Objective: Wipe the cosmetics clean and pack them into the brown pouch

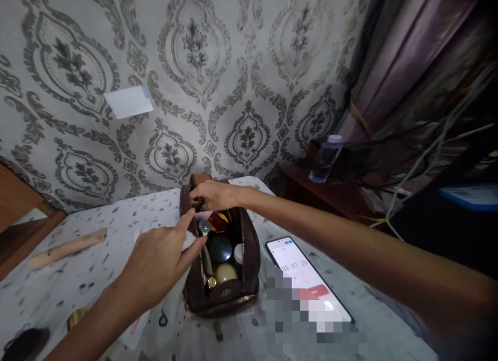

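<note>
A brown zippered toiletry bag [252, 247] stands unzipped on the patterned cloth. Inside it are a round dark lid [220, 249], a cream-coloured round cap [226, 273], an amber item [218, 222], a clear round cap [204, 227] and a white cap [238, 253]. My left hand [157, 260] lies along the bag's left rim, thumb and index finger stretched apart over the opening. At the far end, my right hand [216, 196] reaches into the bag with curled fingers. Its fingertips are partly hidden, and what they grip cannot be made out.
Right of the bag lies a phone [298, 267] showing a timer. A wooden strip [68, 248] is on the cloth at left. A clear bottle [326, 160] stands on a dark red surface [295, 177] at right. Cables [420, 158] hang beyond it. Patterned wallpaper [249, 96] closes off the back.
</note>
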A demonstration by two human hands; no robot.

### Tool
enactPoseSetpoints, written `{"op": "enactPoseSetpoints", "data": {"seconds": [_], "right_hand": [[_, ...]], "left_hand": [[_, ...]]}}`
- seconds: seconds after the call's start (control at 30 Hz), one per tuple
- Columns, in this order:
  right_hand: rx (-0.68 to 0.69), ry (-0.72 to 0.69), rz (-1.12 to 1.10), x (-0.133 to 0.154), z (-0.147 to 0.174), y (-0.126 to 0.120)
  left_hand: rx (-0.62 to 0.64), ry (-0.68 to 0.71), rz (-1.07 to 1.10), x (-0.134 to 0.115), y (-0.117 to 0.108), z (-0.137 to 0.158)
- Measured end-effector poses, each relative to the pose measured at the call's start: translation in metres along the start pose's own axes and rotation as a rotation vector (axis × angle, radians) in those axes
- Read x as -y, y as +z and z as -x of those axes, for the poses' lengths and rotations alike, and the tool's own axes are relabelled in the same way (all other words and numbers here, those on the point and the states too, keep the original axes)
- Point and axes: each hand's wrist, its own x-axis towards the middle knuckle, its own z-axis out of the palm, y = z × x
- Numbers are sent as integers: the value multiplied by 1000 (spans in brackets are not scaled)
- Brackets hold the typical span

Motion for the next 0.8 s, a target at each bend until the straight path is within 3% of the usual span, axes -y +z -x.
{"op": "enactPoseSetpoints", "data": {"seconds": [0.17,0.3,0.53,0.8], "right_hand": [[-3,-51,-127,-3,-1,3],[36,-9,-180,-4,1,1],[77,86,-37,-2,-3,5],[5,5,-126,-9,-6,10]], "left_hand": [[13,-7,-7,0,-1,0],[22,0,-8,-1,-3,1],[-8,16,16,0,-3,1],[-285,-40,166,20,10,18]]}}
